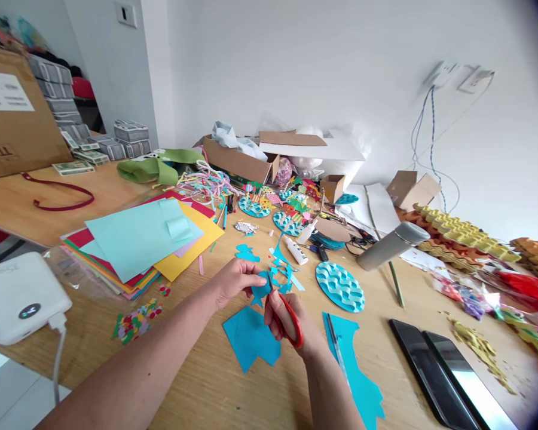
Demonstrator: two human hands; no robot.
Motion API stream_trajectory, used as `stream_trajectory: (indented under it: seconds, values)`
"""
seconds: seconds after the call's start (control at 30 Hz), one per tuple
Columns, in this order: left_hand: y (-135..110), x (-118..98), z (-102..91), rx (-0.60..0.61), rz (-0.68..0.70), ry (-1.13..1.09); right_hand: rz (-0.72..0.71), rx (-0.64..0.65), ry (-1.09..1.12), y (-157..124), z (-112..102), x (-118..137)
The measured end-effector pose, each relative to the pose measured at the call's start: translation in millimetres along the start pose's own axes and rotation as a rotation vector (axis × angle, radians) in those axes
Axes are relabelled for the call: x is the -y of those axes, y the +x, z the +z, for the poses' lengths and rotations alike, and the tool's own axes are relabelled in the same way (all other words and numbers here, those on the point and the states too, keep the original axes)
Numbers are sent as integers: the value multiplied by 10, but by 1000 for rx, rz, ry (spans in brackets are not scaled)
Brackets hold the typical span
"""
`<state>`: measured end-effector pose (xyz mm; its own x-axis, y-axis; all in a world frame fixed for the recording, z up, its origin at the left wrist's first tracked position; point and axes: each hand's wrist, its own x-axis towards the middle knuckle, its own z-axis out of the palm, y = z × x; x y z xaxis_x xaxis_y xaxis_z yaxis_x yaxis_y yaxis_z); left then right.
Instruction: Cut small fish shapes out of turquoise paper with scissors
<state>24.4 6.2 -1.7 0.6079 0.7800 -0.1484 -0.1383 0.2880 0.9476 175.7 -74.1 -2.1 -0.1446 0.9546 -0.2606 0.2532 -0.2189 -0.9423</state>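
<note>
Plainly, both hands are busy near the middle of the wooden table [201,382]. The left hand [237,282] pinches a small blue paper piece [260,292] between thumb and fingers, up off the tabletop. The right hand [292,322] grips a pair of scissors with red handles [298,335], fingers wrapped in the loops, and the blades point away from the person and meet the edge of the held piece. How far apart the blades stand is too small to tell.

Just below the hands lies a blue sheet [250,337] with an irregular outline. Beyond them are blue scraps [247,253] and a white glue bottle [296,251] on its side. To the right of the right hand rests an oval with pale wavy bands [341,287]; nearer the person is a long blue offcut [361,373] with a slim pen-like stick [336,346] lying across it. Farther right, a grey tumbler [391,246] appears tilted in the view, and two dark phones, one [419,370] beside the other [464,379], lie toward the near edge.

On the left sit a fanned stack of coloured paper with a pale blue sheet on top [125,242], a scatter of bright paper bits [138,321] and a white power bank [22,292] with a cable plugged in. Behind, an open cardboard box [237,156] stands close to the wall.
</note>
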Motion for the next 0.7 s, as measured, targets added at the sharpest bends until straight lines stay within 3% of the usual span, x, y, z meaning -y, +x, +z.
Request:
stream_trajectory:
  seconds: [0.43, 0.7]
  values:
    - [44, 64, -6, -65, -2, -18, -5, -24, 3, 5, -10, -38]
    - [21, 48, 5, -20, 16, 6, -2, -8, 8, -4, 5, 12]
